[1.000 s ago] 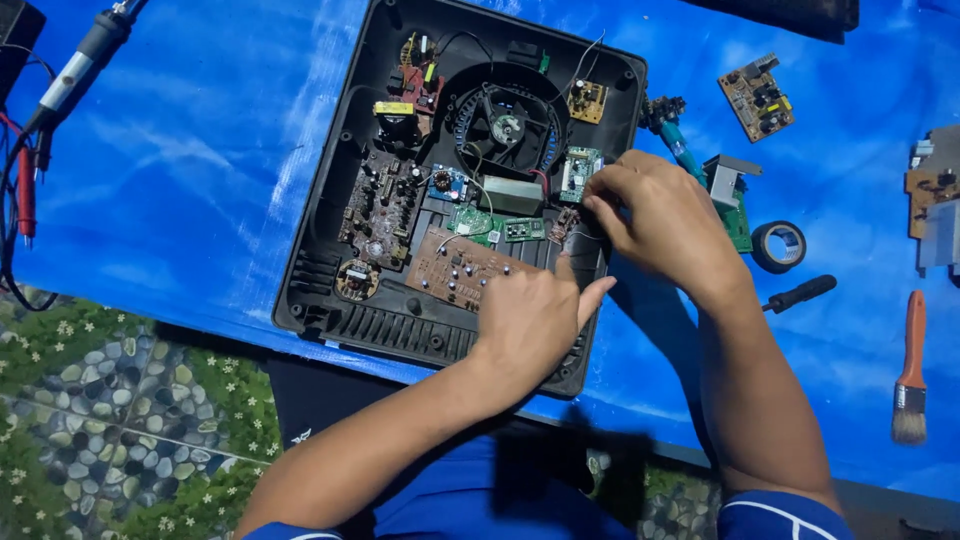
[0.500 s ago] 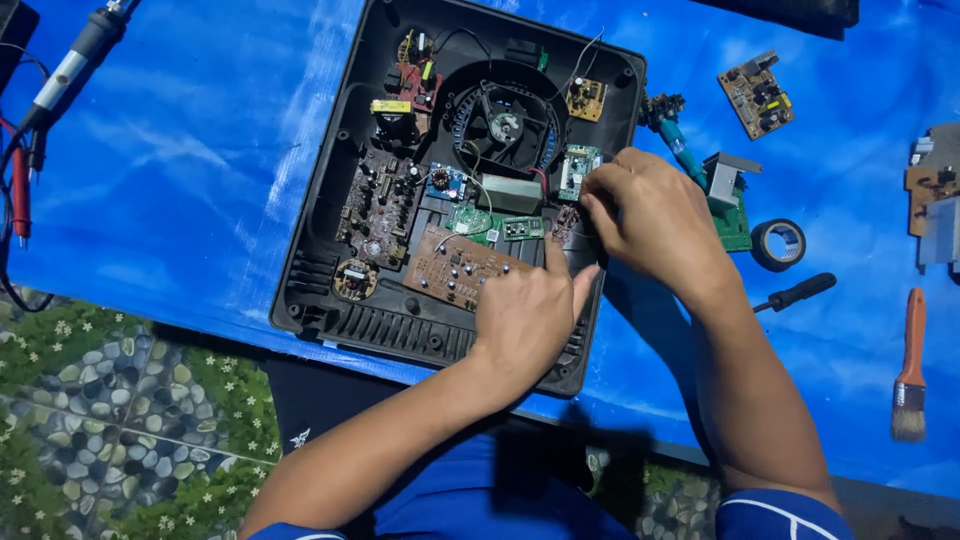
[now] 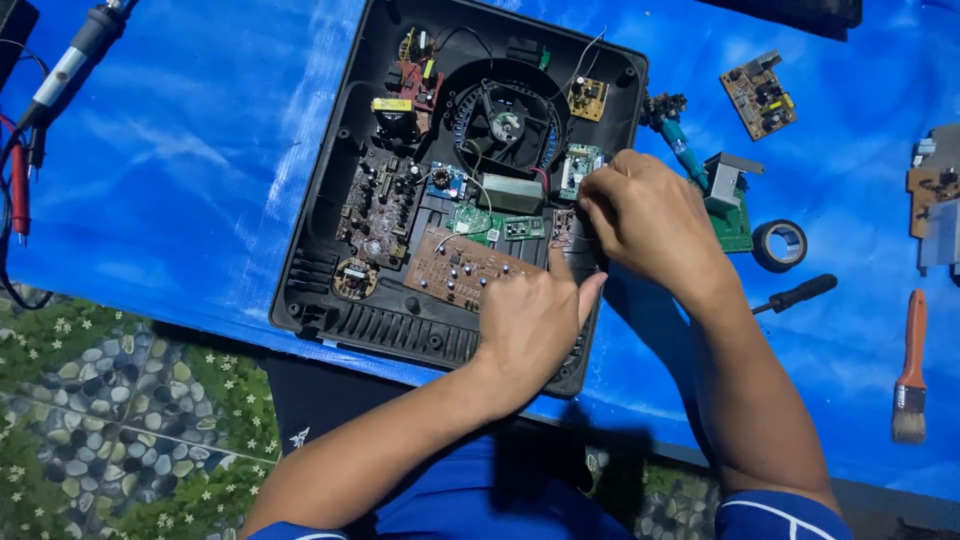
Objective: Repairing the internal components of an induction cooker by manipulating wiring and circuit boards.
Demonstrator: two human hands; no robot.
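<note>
An open black appliance casing (image 3: 330, 300) lies on a blue sheet, showing a round fan (image 3: 505, 125) and several circuit boards. My left hand (image 3: 535, 325) rests over the casing's lower right. Its fingers curl down on the right end of a brown circuit board (image 3: 450, 268), and the thumb points up. My right hand (image 3: 650, 220) comes in from the right, fingertips pinched at a small board with red wiring (image 3: 562, 230) just above my left thumb. What the fingertips hold is mostly hidden.
A soldering iron (image 3: 70, 60) and red probes (image 3: 18, 185) lie at the far left. To the right of the casing are loose circuit boards (image 3: 758, 93), a roll of black tape (image 3: 780, 245), a black-handled screwdriver (image 3: 800, 293) and an orange-handled brush (image 3: 910, 370). Patterned floor shows below.
Both hands stay at the same spot in the casing. My left thumb has stretched slightly upward toward the small board.
</note>
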